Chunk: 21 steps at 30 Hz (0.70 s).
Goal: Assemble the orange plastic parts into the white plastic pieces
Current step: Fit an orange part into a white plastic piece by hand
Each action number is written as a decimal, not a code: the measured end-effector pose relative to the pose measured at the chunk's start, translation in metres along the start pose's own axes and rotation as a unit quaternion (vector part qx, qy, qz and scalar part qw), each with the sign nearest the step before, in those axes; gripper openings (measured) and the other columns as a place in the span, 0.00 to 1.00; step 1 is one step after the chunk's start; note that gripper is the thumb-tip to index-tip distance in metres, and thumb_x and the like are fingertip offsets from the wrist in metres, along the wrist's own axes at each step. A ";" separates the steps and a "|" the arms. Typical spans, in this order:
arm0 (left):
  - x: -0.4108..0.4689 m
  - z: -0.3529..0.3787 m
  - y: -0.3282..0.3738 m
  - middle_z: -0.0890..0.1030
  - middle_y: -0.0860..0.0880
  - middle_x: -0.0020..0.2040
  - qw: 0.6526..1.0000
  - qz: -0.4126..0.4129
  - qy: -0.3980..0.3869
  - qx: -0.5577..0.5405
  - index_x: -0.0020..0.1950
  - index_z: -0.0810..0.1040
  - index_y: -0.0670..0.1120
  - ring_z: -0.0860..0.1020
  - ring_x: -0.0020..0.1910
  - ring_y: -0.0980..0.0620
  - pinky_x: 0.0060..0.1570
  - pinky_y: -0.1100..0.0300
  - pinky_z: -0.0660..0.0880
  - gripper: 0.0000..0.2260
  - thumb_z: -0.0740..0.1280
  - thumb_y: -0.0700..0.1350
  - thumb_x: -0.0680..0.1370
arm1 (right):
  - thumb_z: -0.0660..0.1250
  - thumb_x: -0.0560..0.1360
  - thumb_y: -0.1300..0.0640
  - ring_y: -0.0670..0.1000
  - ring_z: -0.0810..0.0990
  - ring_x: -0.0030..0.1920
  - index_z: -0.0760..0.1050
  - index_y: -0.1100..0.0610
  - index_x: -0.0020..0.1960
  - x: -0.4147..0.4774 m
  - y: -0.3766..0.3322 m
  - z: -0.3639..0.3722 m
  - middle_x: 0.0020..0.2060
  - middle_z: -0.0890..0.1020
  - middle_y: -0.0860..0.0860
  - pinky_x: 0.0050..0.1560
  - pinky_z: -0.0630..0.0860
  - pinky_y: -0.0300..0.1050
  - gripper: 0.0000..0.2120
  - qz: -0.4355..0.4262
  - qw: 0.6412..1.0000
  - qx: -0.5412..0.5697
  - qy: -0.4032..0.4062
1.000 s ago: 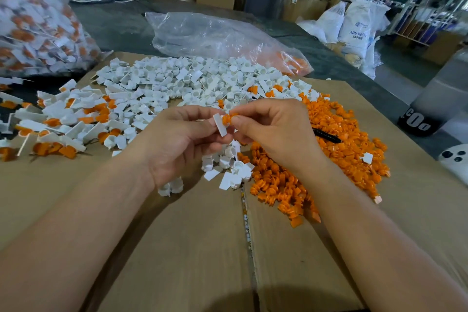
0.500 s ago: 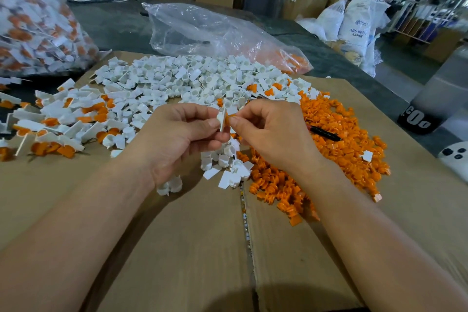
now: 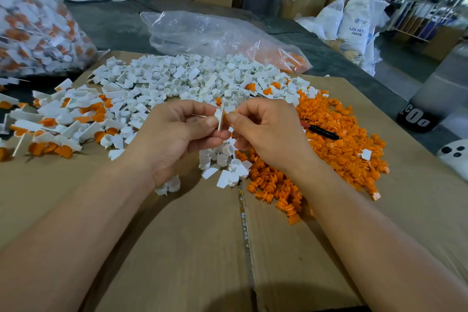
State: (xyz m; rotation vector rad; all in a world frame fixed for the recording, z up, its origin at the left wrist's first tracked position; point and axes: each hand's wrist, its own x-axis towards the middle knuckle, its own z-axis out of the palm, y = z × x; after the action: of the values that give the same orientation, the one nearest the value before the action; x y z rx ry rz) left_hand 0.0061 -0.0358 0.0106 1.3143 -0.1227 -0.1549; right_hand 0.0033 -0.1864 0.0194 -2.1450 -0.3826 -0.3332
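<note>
Small flat white piece (image 3: 219, 119), smooth hard plastic, is held edge-on above the cardboard (image 3: 190, 248). The left hand (image 3: 177, 134) pinches one side and the right hand (image 3: 268, 132) pinches the other. White pieces (image 3: 192, 78) are heaped behind, knobbly orange parts (image 3: 336, 149) to the right. The crinkly clear bag (image 3: 210, 33) beyond holds a few orange ones.
</note>
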 end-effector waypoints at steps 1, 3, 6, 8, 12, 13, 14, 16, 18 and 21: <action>0.000 0.000 0.000 0.82 0.45 0.32 1.000 0.000 -0.003 -0.006 0.46 0.77 0.37 0.83 0.33 0.53 0.30 0.69 0.76 0.05 0.64 0.31 0.73 | 0.66 0.75 0.59 0.41 0.79 0.26 0.75 0.53 0.34 0.000 -0.001 0.000 0.25 0.76 0.42 0.32 0.78 0.42 0.10 0.000 1.000 0.002 0.002; 0.000 0.000 0.000 0.82 0.45 0.32 1.000 -0.003 -0.010 -0.017 0.47 0.76 0.37 0.83 0.33 0.53 0.30 0.68 0.77 0.06 0.64 0.32 0.71 | 0.66 0.75 0.59 0.42 0.79 0.26 0.74 0.52 0.34 0.000 -0.002 0.001 0.26 0.77 0.42 0.33 0.79 0.43 0.11 0.001 1.000 0.006 0.004; -0.001 -0.001 0.000 0.82 0.44 0.32 1.000 0.001 -0.016 0.004 0.46 0.77 0.38 0.83 0.33 0.53 0.30 0.68 0.77 0.05 0.64 0.32 0.71 | 0.66 0.74 0.58 0.45 0.80 0.29 0.75 0.55 0.34 0.000 -0.002 0.001 0.26 0.77 0.44 0.34 0.78 0.44 0.10 -0.013 1.000 -0.020 0.009; -0.001 -0.001 -0.001 0.82 0.44 0.31 0.999 0.009 -0.014 0.038 0.44 0.78 0.39 0.83 0.32 0.53 0.30 0.68 0.77 0.06 0.64 0.31 0.73 | 0.67 0.74 0.58 0.50 0.80 0.32 0.76 0.58 0.36 0.000 -0.002 0.000 0.27 0.77 0.47 0.37 0.77 0.50 0.09 -0.028 0.998 -0.057 0.000; -0.002 -0.001 -0.002 0.82 0.45 0.31 0.997 0.032 -0.013 0.075 0.41 0.78 0.41 0.83 0.32 0.52 0.30 0.67 0.77 0.08 0.64 0.30 0.73 | 0.66 0.74 0.58 0.53 0.79 0.34 0.70 0.51 0.31 0.000 -0.002 -0.002 0.28 0.76 0.49 0.38 0.76 0.52 0.14 -0.039 0.995 -0.086 -0.014; -0.003 -0.001 -0.002 0.82 0.45 0.31 0.996 0.037 -0.014 0.080 0.41 0.79 0.41 0.82 0.31 0.52 0.30 0.67 0.77 0.08 0.64 0.30 0.73 | 0.66 0.74 0.59 0.53 0.79 0.34 0.70 0.51 0.31 0.000 -0.003 -0.003 0.28 0.76 0.50 0.39 0.76 0.53 0.14 -0.036 0.996 -0.084 -0.015; -0.003 -0.001 -0.002 0.82 0.45 0.31 0.995 0.045 -0.015 0.086 0.41 0.79 0.41 0.82 0.31 0.52 0.31 0.67 0.77 0.08 0.64 0.30 0.73 | 0.66 0.74 0.59 0.53 0.79 0.34 0.71 0.52 0.32 0.000 -0.003 -0.003 0.29 0.77 0.50 0.40 0.76 0.54 0.13 -0.033 0.996 -0.079 -0.016; -0.004 -0.001 -0.002 0.82 0.45 0.31 0.993 0.056 -0.013 0.099 0.41 0.79 0.41 0.82 0.32 0.53 0.31 0.67 0.77 0.09 0.64 0.30 0.73 | 0.67 0.74 0.58 0.53 0.80 0.34 0.72 0.53 0.33 0.000 -0.002 -0.003 0.28 0.77 0.50 0.39 0.76 0.53 0.12 -0.033 0.996 -0.077 -0.016; -0.004 0.000 -0.002 0.83 0.45 0.32 0.993 0.059 -0.013 0.105 0.41 0.80 0.42 0.83 0.33 0.53 0.32 0.67 0.77 0.10 0.64 0.29 0.73 | 0.67 0.74 0.58 0.51 0.79 0.33 0.71 0.52 0.32 -0.001 -0.002 -0.001 0.26 0.75 0.46 0.35 0.75 0.46 0.13 -0.039 0.995 -0.092 -0.012; -0.002 0.002 -0.002 0.84 0.42 0.36 0.997 0.029 -0.019 0.064 0.39 0.82 0.42 0.84 0.36 0.49 0.35 0.64 0.79 0.07 0.66 0.32 0.72 | 0.67 0.73 0.58 0.43 0.76 0.30 0.74 0.57 0.33 0.000 0.002 0.001 0.21 0.72 0.41 0.30 0.69 0.36 0.11 -0.038 0.995 -0.092 0.009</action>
State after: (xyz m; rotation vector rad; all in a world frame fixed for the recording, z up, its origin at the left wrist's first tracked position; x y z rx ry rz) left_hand 0.0034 -0.0377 0.0093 1.4335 -0.2062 -0.1237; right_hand 0.0043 -0.1870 0.0173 -2.3101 -0.4394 -0.4453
